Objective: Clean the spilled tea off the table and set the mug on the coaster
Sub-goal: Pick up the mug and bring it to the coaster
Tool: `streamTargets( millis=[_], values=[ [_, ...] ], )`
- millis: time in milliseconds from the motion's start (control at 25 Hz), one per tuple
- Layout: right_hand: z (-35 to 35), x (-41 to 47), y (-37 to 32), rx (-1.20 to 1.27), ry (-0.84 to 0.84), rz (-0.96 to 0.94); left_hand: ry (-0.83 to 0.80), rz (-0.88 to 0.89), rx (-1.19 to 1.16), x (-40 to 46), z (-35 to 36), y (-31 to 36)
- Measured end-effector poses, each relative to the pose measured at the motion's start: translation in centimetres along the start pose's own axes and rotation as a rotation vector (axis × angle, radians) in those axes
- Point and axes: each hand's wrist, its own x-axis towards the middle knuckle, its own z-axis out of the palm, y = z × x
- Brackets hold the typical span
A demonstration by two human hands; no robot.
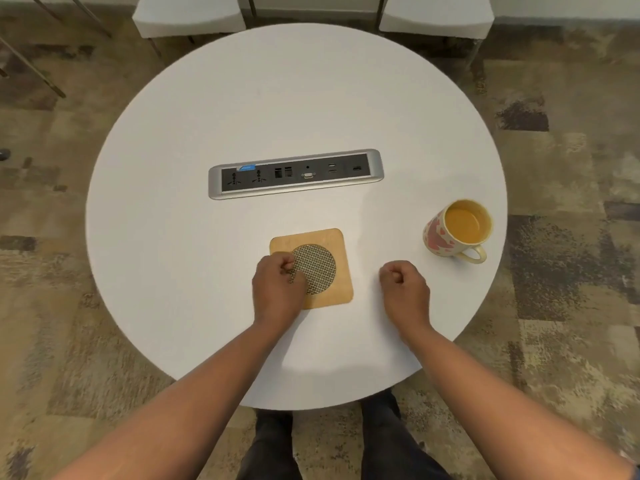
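Observation:
A square wooden coaster [329, 247] with a round woven inset lies on the round white table [207, 116], near its front middle. My left hand [277, 289] rests over the coaster's left front corner, fingers curled shut, touching its edge. My right hand [405, 289] sits as a closed fist on the bare tabletop just right of the coaster, holding nothing. A cream mug [457, 232] with pink hearts stands upright at the table's right edge, full of orange-brown tea, handle pointing toward me. No spilled tea is visible on the table.
A silver power and data socket strip [296, 174] is set into the table's centre. Two white chairs [188, 13] stand beyond the far edge. Patterned carpet surrounds the table, and my legs show below the near edge.

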Motion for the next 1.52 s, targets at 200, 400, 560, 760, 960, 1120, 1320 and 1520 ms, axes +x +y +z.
streamTargets(
  millis=[200,400,560,760,960,1120,1320,1520],
  values=[
    [-5.9,1.1,2.8,0.124,0.180,0.172,-0.326,0.130,-0.092,-0.4,6.1,6.8],
    [-9.9,2.5,2.9,0.405,0.238,0.118,-0.490,0.089,-0.204,-1.4,11.6,10.8],
    [-11.7,3.7,1.7,0.548,0.115,0.040,-0.463,0.034,-0.267,-2.4,14.0,11.9],
    [-12.4,5.5,1.6,0.486,0.030,0.073,-0.452,0.039,-0.277,-3.2,15.3,12.6],
    [-13.1,6.5,1.4,0.519,-0.066,0.133,-0.442,0.034,-0.277,-3.4,15.4,12.8],
    [-13.4,6.9,1.3,0.521,-0.122,0.112,-0.443,0.023,-0.277,-3.2,15.4,12.9],
    [-13.3,6.7,1.4,0.523,-0.138,0.073,-0.456,0.037,-0.263,-3.2,15.4,12.9],
    [-12.9,6.0,0.8,0.533,-0.158,0.036,-0.447,0.048,-0.297,-3.2,14.3,12.9]
  ],
)
